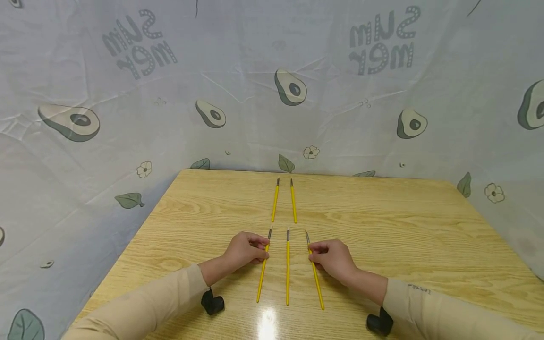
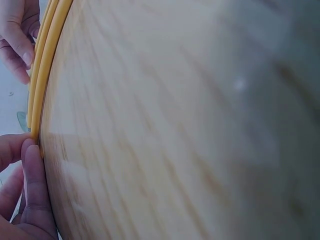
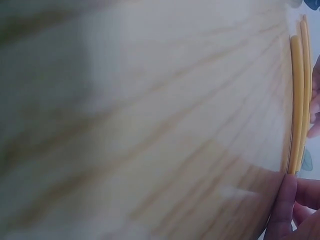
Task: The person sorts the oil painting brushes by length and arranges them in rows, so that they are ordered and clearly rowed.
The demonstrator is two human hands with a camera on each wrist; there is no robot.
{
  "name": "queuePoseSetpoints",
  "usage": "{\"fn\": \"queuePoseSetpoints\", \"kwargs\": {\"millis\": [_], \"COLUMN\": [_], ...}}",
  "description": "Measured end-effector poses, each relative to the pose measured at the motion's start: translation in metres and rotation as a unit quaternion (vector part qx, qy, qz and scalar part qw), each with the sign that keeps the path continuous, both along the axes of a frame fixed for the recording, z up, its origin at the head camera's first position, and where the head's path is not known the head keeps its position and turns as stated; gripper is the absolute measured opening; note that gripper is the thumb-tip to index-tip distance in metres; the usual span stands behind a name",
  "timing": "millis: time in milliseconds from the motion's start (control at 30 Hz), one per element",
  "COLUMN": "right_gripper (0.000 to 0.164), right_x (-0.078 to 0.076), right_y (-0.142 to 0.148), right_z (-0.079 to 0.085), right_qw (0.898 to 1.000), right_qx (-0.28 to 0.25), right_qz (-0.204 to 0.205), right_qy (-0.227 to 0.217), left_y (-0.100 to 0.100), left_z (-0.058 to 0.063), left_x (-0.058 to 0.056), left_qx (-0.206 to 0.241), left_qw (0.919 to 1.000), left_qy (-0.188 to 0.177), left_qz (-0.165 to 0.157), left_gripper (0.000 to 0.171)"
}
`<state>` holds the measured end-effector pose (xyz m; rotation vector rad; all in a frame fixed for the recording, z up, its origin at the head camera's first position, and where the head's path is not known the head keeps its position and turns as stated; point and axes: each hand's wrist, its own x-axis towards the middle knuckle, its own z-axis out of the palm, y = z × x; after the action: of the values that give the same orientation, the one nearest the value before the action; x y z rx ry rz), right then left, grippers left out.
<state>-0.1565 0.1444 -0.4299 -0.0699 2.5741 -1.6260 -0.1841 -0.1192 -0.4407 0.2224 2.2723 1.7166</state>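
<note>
Three yellow-handled paintbrushes stand in a near row on the table, bristles pointing away from me. My left hand [image 1: 245, 249] pinches the left paintbrush [image 1: 261, 276] near its dark ferrule, between thumb and fingers. On the other side, my right hand [image 1: 333, 257] holds the right paintbrush [image 1: 317, 285] the same way, its handle end slanting outward. Between them lies the middle paintbrush [image 1: 287, 269], touched by neither hand. Both wrist views show the yellow handles edge-on, with the left fingertips [image 2: 34, 165] and the right fingertips [image 3: 285, 195] at the held brushes.
Farther back lie two more paintbrushes, one on the left [image 1: 275, 203] and one on the right [image 1: 293, 203], leaning slightly toward each other at their tips. The wooden table [image 1: 382, 212] ends against a pale curtain [image 1: 255, 132] printed with avocados and leaves.
</note>
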Motion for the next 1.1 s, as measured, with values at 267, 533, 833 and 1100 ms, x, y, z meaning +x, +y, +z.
{"fn": "queuePoseSetpoints", "kwargs": {"millis": [267, 533, 833, 1100], "right_gripper": [0.022, 0.022, 0.022, 0.023], "right_x": [-0.0006, -0.0025, -0.0053, -0.0057], "right_y": [-0.0018, -0.0027, -0.002, 0.0006], "right_z": [0.0008, 0.0004, -0.0017, 0.0003], "right_qw": [1.0, 1.0, 1.0, 0.999], "right_qx": [-0.011, -0.017, -0.014, -0.028], "right_qz": [-0.005, -0.005, -0.01, -0.006], "right_qy": [-0.007, -0.017, -0.023, -0.033], "left_y": [-0.0003, -0.0002, 0.0002, 0.0001], "left_z": [0.001, -0.0013, -0.0025, -0.0022], "left_x": [0.0008, 0.0003, -0.0004, -0.0018], "left_qx": [-0.003, -0.001, 0.0, 0.0], "left_qw": [1.0, 1.0, 1.0, 1.0], "left_qy": [-0.002, -0.002, -0.001, -0.001], "left_qz": [0.003, 0.002, 0.001, 0.0], "left_gripper": [0.029, 0.029, 0.029, 0.029]}}
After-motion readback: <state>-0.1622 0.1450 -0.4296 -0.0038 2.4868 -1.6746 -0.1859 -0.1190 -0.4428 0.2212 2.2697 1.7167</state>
